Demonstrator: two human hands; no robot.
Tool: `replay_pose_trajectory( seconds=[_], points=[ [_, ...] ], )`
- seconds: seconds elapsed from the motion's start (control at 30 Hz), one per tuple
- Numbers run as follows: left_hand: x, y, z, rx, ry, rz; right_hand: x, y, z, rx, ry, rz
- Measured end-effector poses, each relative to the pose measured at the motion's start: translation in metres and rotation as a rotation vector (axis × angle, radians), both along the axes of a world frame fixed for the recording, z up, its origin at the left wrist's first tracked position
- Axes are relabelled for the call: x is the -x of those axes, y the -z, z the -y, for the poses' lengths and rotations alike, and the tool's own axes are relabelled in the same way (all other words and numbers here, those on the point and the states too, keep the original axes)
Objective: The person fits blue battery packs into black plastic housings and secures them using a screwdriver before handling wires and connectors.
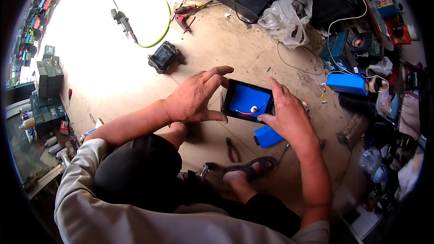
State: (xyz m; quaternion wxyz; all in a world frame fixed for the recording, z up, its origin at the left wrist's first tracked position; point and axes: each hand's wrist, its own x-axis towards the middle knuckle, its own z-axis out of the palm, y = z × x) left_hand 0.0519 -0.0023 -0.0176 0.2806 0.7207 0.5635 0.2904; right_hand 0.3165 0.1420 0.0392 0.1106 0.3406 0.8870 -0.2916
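Observation:
A black open-topped box [236, 116] is in front of me, with a blue wrapped battery pack [246, 98] inside. On the pack lie a red wire and a small white round piece [253, 109]. My right hand [289, 113] grips the box's right side, thumb over the near edge and fingers along the side. At the box's left end is my left hand [194, 97], thumb and fingers spread wide, their tips close to its corners; whether they touch is unclear. Below the box, a second blue pack [268, 136] lies on the floor beside pliers [233, 149].
A black case [165, 57] sits on the floor ahead, near an air gun [122, 21] with a green hose and red-handled tools [183, 18]. A white plastic bag [289, 18] and another blue pack [347, 84] lie right. Stacked dark boxes [47, 77] stand left.

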Motion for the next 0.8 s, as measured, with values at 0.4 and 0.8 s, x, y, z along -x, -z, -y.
replay_pose_trajectory(
  seconds=[0.4,0.8],
  points=[
    [-0.034,-0.012,-0.006,-0.047,0.056,-0.365,-0.004,0.006,-0.007,-0.040,-0.120,0.036],
    [-0.047,0.001,-0.011,-0.003,-0.088,-0.053,-0.005,0.007,0.002,-0.094,-0.145,0.035]
  ],
)
